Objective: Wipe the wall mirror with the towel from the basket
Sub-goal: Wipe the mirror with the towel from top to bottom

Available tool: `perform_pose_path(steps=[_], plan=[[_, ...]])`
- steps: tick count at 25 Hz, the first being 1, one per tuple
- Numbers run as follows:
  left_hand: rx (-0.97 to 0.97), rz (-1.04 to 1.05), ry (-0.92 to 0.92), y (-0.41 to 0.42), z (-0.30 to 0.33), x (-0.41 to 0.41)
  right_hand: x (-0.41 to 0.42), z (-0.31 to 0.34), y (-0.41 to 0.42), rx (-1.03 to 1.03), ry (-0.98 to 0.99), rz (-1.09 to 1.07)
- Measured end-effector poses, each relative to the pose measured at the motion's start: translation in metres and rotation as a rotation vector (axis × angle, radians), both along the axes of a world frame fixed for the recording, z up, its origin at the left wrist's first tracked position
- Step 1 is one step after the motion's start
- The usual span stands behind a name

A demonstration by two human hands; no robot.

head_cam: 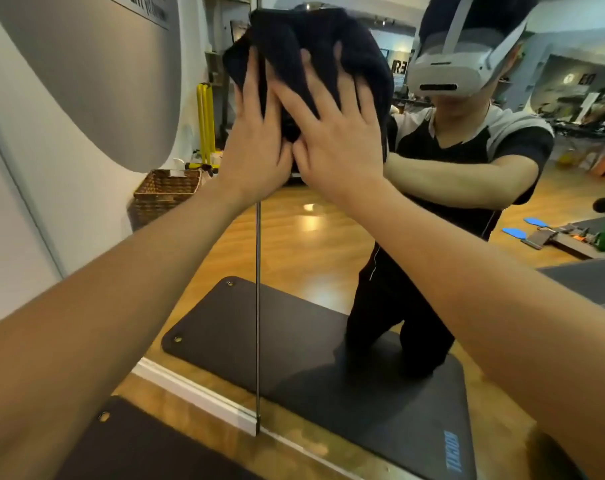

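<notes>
Both hands press a dark navy towel (315, 53) flat against the wall mirror (329, 237). Left hand (256, 140): fingers straight and slightly spread, palm on the lower left part of the cloth. Right hand (335, 133): fingers splayed wide across the middle of the cloth, its thumb beside the left thumb. The towel is bunched, high on the glass, and straddles a vertical seam (257, 306) between two mirror panels. Reflected in the glass: the person kneeling on a black exercise mat (294, 358), wearing a white headset (446, 69) and a black and grey shirt; blue lettering on the reflected mat's corner appears reversed and cannot be read. A woven wicker basket (166, 192) stands on the wooden floor (304, 244) at left, near yellow stumps (205, 123). Partial dark letters on the grey wall panel (86, 74) at upper left are too cropped to read; reversed characters resembling "RE" show in the reflection behind the towel. Blue paddle-shaped items (526, 228) lie at right.
</notes>
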State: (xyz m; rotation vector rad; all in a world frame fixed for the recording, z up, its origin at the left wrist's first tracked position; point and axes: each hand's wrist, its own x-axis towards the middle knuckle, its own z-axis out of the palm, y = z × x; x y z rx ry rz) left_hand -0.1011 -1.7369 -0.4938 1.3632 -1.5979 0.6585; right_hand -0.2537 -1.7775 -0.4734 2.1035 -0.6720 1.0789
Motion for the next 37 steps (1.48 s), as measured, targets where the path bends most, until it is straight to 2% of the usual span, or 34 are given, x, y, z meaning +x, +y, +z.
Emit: perform_pose_path(steps=[3, 6, 8, 11, 15, 20, 23, 27, 31, 34, 37], plan=[[0.024, 0.038, 0.045, 0.0, -0.068, 0.006, 0.01, -0.066, 0.008, 0.046, 0.013, 0.02], [0.069, 0.133, -0.058, 0.013, -0.139, 0.004, 0.012, -0.145, 0.012, 0.113, 0.076, 0.014], [0.102, 0.169, -0.05, 0.022, -0.195, 0.003, 0.013, -0.2, 0.016, 0.174, 0.117, 0.024], [0.226, 0.215, 0.042, 0.035, -0.267, -0.002, 0.012, -0.272, 0.021, 0.271, 0.183, 0.04], [0.382, 0.189, 0.024, 0.044, -0.352, -0.007, 0.008, -0.358, 0.024, 0.442, 0.226, 0.063], [0.624, 0.159, 0.055, 0.055, -0.423, -0.018, -0.018, -0.44, 0.03, 0.475, 0.293, 0.01], [0.654, 0.091, 0.074, 0.055, -0.436, -0.052, -0.056, -0.46, 0.029, 0.458, 0.324, -0.017], [0.812, 0.051, 0.129, 0.057, -0.447, -0.119, -0.122, -0.475, 0.029, 0.406, 0.38, -0.074], [0.886, -0.068, 0.063, 0.055, -0.449, -0.203, -0.218, -0.482, 0.035, 0.404, 0.386, -0.199], [0.865, -0.211, 0.036, 0.05, -0.431, -0.283, -0.299, -0.455, 0.048, 0.459, 0.328, -0.341], [0.812, -0.219, 0.083, 0.04, -0.382, -0.347, -0.344, -0.391, 0.046, 0.525, 0.289, -0.327]])
